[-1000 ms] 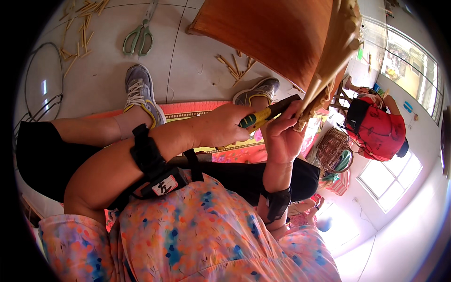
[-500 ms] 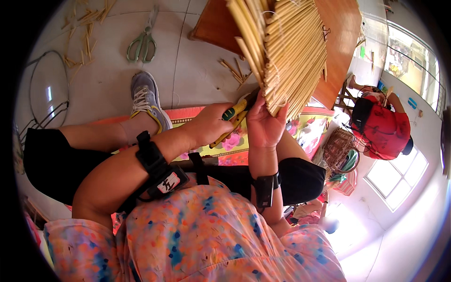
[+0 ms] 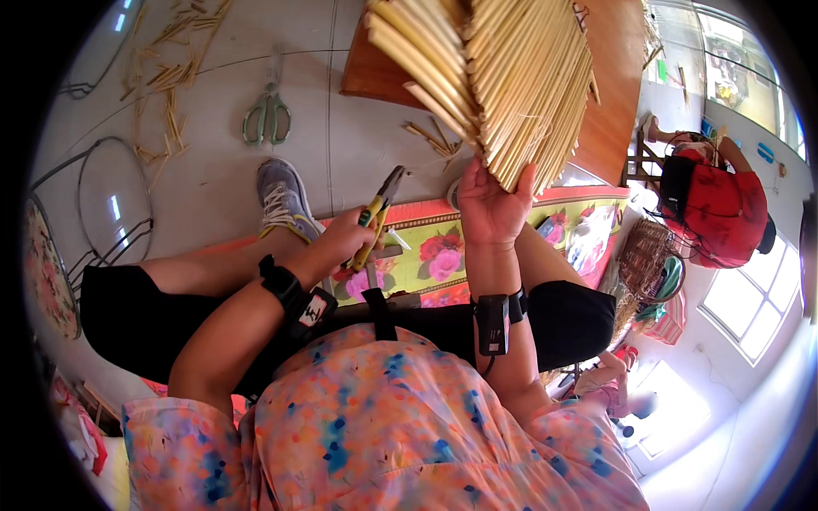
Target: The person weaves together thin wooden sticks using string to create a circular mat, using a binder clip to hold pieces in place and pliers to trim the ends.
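My right hand [image 3: 492,207] holds up a woven panel of pale bamboo strips [image 3: 503,81] by its lower edge, fingers wrapped behind it. My left hand [image 3: 345,247] grips a pair of pliers with yellow-green handles [image 3: 375,217], their jaws pointing up and apart from the panel. Both wrists wear black straps with small devices. My legs in black shorts lie across a floral mat [image 3: 443,255], and a grey sneaker [image 3: 285,200] rests on the tiled floor.
Green-handled shears [image 3: 267,115] lie on the floor at the back, with loose bamboo offcuts [image 3: 166,81] and more [image 3: 430,136] nearby. A brown wooden table [image 3: 613,111] stands behind the panel. A wire frame [image 3: 111,213] is at left. A person in red [image 3: 716,204] sits at right beside a woven basket [image 3: 643,255].
The bamboo panel has turned from edge-on to face me and rose higher. My left hand with the pliers has drawn back down and left, away from the panel.
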`<action>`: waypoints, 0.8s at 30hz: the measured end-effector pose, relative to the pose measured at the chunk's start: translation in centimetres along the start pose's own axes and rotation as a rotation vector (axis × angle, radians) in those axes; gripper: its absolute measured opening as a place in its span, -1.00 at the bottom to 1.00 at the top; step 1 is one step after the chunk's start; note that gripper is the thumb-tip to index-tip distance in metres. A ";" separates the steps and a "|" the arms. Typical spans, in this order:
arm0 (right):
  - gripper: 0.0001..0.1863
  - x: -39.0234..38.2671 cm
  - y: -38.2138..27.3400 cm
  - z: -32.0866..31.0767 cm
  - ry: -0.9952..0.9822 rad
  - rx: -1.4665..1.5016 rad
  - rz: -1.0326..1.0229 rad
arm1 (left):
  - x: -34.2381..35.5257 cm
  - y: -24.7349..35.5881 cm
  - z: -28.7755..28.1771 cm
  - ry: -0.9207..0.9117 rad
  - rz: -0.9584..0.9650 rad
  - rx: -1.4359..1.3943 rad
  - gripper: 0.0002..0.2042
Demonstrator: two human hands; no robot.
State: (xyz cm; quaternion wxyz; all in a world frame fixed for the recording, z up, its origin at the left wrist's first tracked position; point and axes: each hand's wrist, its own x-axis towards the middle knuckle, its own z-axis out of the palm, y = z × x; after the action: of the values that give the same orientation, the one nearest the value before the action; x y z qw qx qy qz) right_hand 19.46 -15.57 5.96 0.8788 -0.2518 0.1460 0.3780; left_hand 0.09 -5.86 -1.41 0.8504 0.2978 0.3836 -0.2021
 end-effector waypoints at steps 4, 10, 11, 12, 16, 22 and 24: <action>-0.47 0.1 1.0 0.0 0.286 -0.167 -0.079 | 0.9 1.3 -1.3 0.073 0.169 0.231 -0.80; -0.49 1.1 1.5 -1.4 0.346 -0.125 -0.051 | 0.0 4.5 -4.7 0.292 0.135 0.561 -0.81; -0.49 1.2 1.8 -1.4 0.367 -0.110 -0.052 | -0.1 5.2 -5.3 0.344 0.131 0.617 -0.82; -0.50 1.1 2.1 -1.3 0.365 -0.099 -0.043 | 1.5 4.7 -7.2 0.465 0.138 0.854 -0.73; -0.54 0.6 1.9 -1.0 0.426 -0.109 -0.017 | 3.9 6.3 -11.3 0.870 0.192 0.909 -0.69; -0.53 0.1 0.3 -1.3 0.432 -0.135 0.001 | 4.5 8.0 -15.1 1.220 0.073 1.176 -0.64; -0.51 -0.1 0.1 -0.4 0.463 -0.163 -0.015 | 4.7 7.1 -16.4 1.236 0.003 1.183 -0.64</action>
State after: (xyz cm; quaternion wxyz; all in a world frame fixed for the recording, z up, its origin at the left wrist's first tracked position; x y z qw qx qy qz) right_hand 19.30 -15.80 5.60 0.8017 -0.4027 0.3105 0.3142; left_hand -1.64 9.76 -11.20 0.1937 0.7499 0.6094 -0.1692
